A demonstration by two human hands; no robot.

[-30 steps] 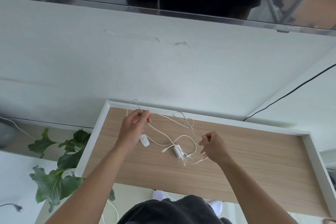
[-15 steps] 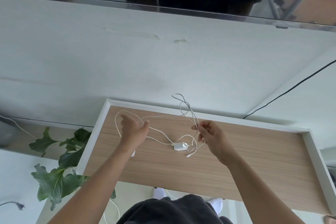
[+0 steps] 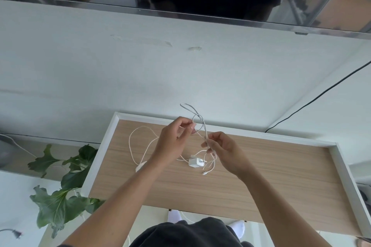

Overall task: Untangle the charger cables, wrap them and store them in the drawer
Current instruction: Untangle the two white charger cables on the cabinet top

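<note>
Both left hand [image 3: 174, 141] and right hand [image 3: 225, 151] pinch the tangled charger cables [image 3: 205, 129] in their fingers [image 3: 187, 124] above the open drawer [image 3: 100, 154], adapter [image 3: 194, 163] lying inside; pulling apart could tighten the knot.

Thin white cables [image 3: 204, 128] are tangled: a doubled loop stands raised past the back rim, and the rest trails down to a white adapter [image 3: 194, 162] lying flat in the drawer [image 3: 281, 166] (open, pale wood floor, white walls). A wide loop lies to the adapter's left.
</note>
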